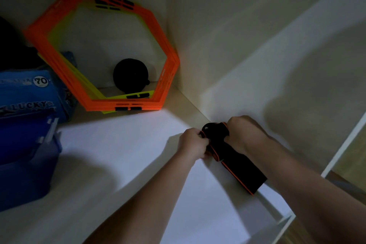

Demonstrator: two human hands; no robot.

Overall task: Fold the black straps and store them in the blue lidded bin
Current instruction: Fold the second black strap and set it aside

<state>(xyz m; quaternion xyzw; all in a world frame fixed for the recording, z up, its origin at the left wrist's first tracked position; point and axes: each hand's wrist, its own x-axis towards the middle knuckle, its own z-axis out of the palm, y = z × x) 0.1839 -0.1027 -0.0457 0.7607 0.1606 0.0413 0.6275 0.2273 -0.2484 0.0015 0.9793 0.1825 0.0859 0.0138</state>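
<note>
Over at the right-hand corner of the white shelf (122, 154), hard against the side wall (217, 45). Working a black strap (240, 166) with orange edging, both hands on it. Left hand (193, 143) curled tight, pinching the strap near its upper end. Right hand (242, 134) closed in a fist around the top, where the strap bunches into a dark loop between the two hands. Below the hands, a flat doubled length of strap running down and to the right, lower end lying on the shelf close to the front edge.

Well apart from all this, at the far left: the blue bin (21, 174), translucent, sitting on the same shelf, with a white clip (51, 125) at its upper corner. Too dark to see inside, so cannot tell what it holds, nor whether the lid is fully down. Just above it, a blue printed pack (29, 93) marked "LUCKY" and "70", either on the bin or right behind it, hard to say which.

At the back of the shelf, a stack of orange hexagon rings (122, 106) propped upright and leaning back, a yellow ring (141, 93) tucked among them. Behind, seen through the rings, a round black object (130, 77) resting on the shelf.
</note>
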